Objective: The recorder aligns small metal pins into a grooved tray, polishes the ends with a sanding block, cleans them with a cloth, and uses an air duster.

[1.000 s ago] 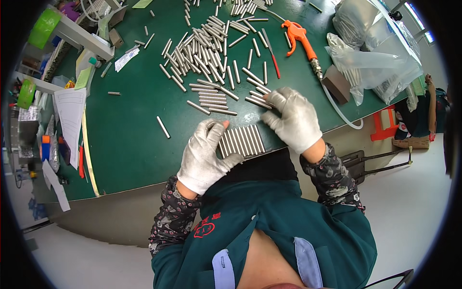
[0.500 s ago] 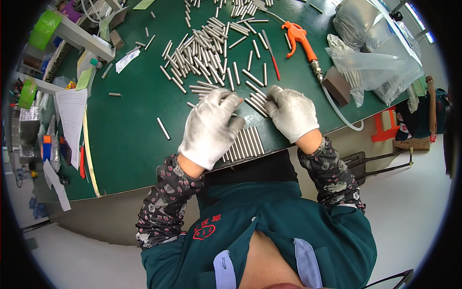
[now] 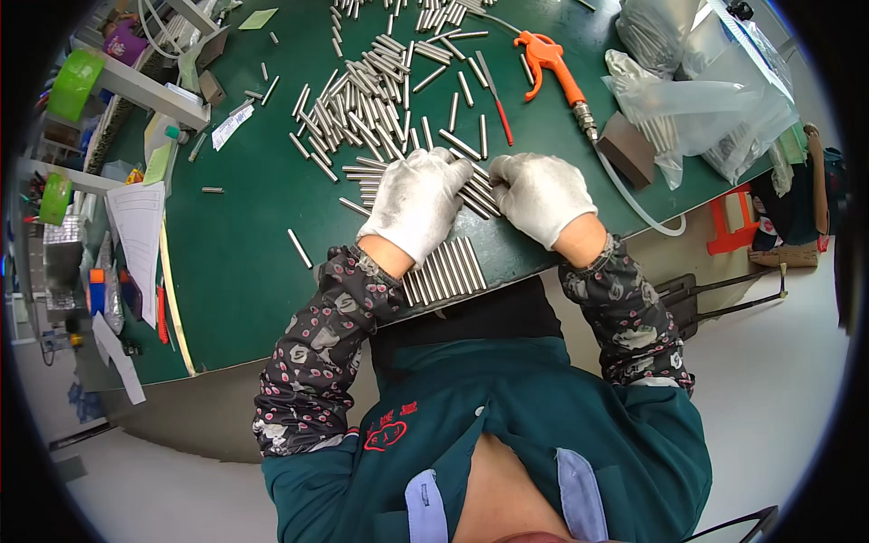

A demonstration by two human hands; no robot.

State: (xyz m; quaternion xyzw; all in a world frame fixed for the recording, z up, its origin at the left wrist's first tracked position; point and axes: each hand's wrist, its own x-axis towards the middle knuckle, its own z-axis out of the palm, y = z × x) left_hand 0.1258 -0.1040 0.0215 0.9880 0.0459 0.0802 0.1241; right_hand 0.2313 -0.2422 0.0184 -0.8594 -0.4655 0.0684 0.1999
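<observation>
My left hand [image 3: 418, 201], in a white glove, has its fingers curled over the ends of several short steel pins [image 3: 480, 201] on the green table. My right hand [image 3: 543, 195], gloved too, is closed at the right end of the same pins; whatever is between its fingertips is hidden. Below my left wrist, a neat row of steel pins [image 3: 450, 270] lies side by side at the table's near edge. More loose pins [image 3: 369, 185] lie just left of my left hand, partly covered by it. A large heap of pins [image 3: 362, 100] spreads farther back.
An orange air blow gun [image 3: 552, 68] with a clear hose lies at the back right, beside a red-handled tool [image 3: 502, 118]. A brown block [image 3: 626, 149] and plastic bags [image 3: 697, 109] stand on the right. Papers [image 3: 136, 244] and a white frame [image 3: 149, 86] are at the left.
My left hand has moved right and its fingers have closed in on the pins between my hands. My right hand has shifted slightly left, its fingers still curled.
</observation>
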